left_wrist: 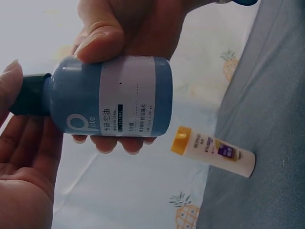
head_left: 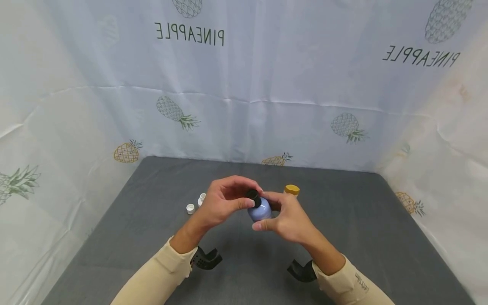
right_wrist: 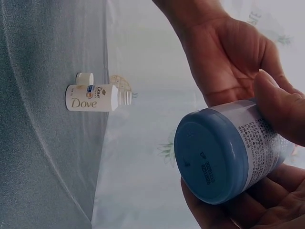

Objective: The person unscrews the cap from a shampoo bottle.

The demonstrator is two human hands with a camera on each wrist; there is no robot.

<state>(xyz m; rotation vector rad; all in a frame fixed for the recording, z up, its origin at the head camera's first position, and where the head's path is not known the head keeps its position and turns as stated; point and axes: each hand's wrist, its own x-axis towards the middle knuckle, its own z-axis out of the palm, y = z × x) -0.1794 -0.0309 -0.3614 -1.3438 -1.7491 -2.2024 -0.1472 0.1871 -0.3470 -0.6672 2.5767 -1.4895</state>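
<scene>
One blue bottle [head_left: 262,211], long axis aslant, black cap [head_left: 253,196] up toward left hand [head_left: 224,201]

A curtained booth: pineapple-print curtains [head_left: 244,76] across the frame's top and both sides border a grey bench [head_left: 350,220].

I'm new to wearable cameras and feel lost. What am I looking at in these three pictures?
No robot here: just a person's two bare hands. One picture comes from a camera worn on the head, looking forward and down; the other two come from a camera on each wrist. The right hand grips a blue bottle, and the left hand holds its dark cap. On the grey surface stand an open white Dove bottle, a small white cap beside it, and a pale bottle with a yellow cap.
</scene>
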